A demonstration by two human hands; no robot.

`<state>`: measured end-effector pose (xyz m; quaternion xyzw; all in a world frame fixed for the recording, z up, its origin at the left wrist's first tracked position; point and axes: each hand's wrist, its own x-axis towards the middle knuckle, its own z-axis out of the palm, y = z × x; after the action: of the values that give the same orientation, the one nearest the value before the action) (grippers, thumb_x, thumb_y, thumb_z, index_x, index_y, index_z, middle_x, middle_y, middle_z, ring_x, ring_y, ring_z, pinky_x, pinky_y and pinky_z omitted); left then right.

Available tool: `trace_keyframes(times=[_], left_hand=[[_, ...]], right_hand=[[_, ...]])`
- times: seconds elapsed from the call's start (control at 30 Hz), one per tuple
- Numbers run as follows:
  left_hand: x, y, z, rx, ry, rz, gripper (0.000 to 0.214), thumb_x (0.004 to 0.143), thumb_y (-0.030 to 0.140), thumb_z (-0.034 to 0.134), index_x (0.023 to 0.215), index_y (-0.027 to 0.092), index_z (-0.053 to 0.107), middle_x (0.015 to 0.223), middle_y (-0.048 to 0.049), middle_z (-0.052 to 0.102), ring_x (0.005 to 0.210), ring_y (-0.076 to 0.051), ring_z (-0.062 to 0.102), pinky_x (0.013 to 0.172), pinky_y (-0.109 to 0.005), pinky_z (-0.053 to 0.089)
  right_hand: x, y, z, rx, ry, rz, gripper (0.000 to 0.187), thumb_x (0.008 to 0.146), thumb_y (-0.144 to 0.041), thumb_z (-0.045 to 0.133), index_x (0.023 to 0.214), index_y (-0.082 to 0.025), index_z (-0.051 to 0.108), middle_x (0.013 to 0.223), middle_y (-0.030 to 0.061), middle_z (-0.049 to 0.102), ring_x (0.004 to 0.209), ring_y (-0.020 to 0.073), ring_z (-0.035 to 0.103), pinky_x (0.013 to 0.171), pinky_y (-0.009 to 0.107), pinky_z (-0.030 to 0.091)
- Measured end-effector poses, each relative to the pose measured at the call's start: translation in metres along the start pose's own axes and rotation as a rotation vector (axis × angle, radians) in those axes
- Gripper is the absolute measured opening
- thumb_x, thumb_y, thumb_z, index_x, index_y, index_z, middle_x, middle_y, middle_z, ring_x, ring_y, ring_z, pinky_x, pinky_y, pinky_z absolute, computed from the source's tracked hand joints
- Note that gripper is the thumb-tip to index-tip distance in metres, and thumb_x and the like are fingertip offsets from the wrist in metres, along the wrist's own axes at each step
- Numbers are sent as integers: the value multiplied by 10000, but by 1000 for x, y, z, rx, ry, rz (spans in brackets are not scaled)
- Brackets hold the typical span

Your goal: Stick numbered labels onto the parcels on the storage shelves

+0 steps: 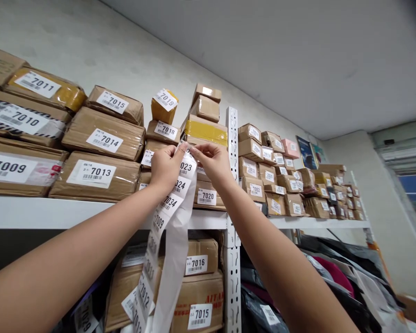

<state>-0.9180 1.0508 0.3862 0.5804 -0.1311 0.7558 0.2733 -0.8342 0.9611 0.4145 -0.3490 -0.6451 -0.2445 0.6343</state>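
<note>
My left hand (166, 167) pinches the top of a long strip of white numbered labels (161, 222) that hangs down past the shelf edge. My right hand (212, 163) pinches the same top end from the right, at the label reading 023. Both hands are raised in front of stacked brown parcels (204, 122) on the upper shelf, just above a parcel marked 7020 (208, 194). The strip's backing paper (175, 268) trails down beside the labels.
A white metal shelf (72, 212) carries taped cardboard parcels with number labels such as 7013 (95, 175) and 7014 (104, 138). A perforated upright post (232, 138) divides the bays. More parcels (291, 185) fill the right bay. Dark bagged goods (333, 273) lie below.
</note>
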Motion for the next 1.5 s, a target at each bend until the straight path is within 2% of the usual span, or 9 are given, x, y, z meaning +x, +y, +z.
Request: trace_keyframes(times=[0.17, 0.33, 0.5, 0.63, 0.87, 1.0, 1.27, 1.37, 1.5], left_hand=[[5, 6, -2, -142, -192, -6, 226, 678, 375, 726, 690, 164, 644, 633, 16, 595, 566, -104, 472, 525, -239, 349], [5, 5, -3, 14, -83, -8, 349, 750, 449, 649, 569, 175, 530, 528, 30, 499, 504, -96, 390, 471, -250, 273], [7, 5, -7, -91, -232, -32, 242, 693, 391, 712, 741, 160, 656, 702, -17, 652, 616, -130, 536, 559, -254, 383], [10, 7, -8, -1, -257, -63, 215, 693, 323, 719, 628, 158, 598, 599, 10, 585, 558, -110, 487, 528, -248, 342], [7, 6, -4, -365, -365, -368, 274, 610, 342, 801, 775, 153, 690, 705, -39, 677, 583, -140, 582, 558, -282, 452], [7, 3, -4, -187, -368, -271, 173, 720, 329, 708, 742, 158, 690, 660, -29, 651, 527, -117, 517, 486, -251, 373], [6, 9, -3, -22, -365, 10, 272, 794, 419, 607, 689, 170, 635, 622, 17, 572, 565, -109, 455, 515, -241, 313], [4, 9, -4, -18, -413, 14, 295, 832, 417, 559, 705, 177, 675, 609, 17, 580, 542, -103, 440, 505, -240, 303], [2, 11, -4, -161, -375, -143, 117, 772, 269, 653, 803, 185, 728, 730, -6, 688, 614, -110, 546, 579, -236, 401]], right_hand=[[-1, 5, 0, 4, 72, -55, 88, 691, -261, 721, 705, -186, 677, 662, -6, 649, 603, 101, 553, 577, 273, 459], [-1, 8, 6, 67, 114, -85, 121, 682, -322, 732, 722, -212, 700, 724, 7, 695, 693, 133, 616, 673, 307, 521], [4, 3, 1, 216, 145, 137, 109, 669, -282, 749, 705, -213, 672, 743, -3, 682, 694, 113, 614, 665, 274, 528], [7, -4, -7, 263, 30, 255, 70, 709, -250, 707, 696, -218, 647, 755, -11, 669, 690, 101, 608, 667, 261, 522], [2, -10, -12, 190, 23, 166, 101, 697, -255, 726, 677, -200, 643, 667, -19, 635, 605, 95, 562, 584, 256, 492], [-1, -14, -17, 119, 49, 152, 98, 700, -218, 729, 649, -191, 650, 648, -19, 630, 599, 87, 551, 611, 260, 497], [-3, -12, -19, 184, 49, 189, 80, 710, -271, 717, 679, -215, 668, 738, -3, 669, 676, 109, 589, 695, 300, 523], [-3, -8, -21, 224, 62, 179, 86, 688, -260, 730, 660, -209, 666, 708, -7, 662, 650, 109, 580, 672, 300, 516], [-4, -7, -30, 147, 106, 55, 123, 661, -287, 751, 670, -199, 666, 688, -5, 654, 640, 112, 575, 650, 300, 499]])
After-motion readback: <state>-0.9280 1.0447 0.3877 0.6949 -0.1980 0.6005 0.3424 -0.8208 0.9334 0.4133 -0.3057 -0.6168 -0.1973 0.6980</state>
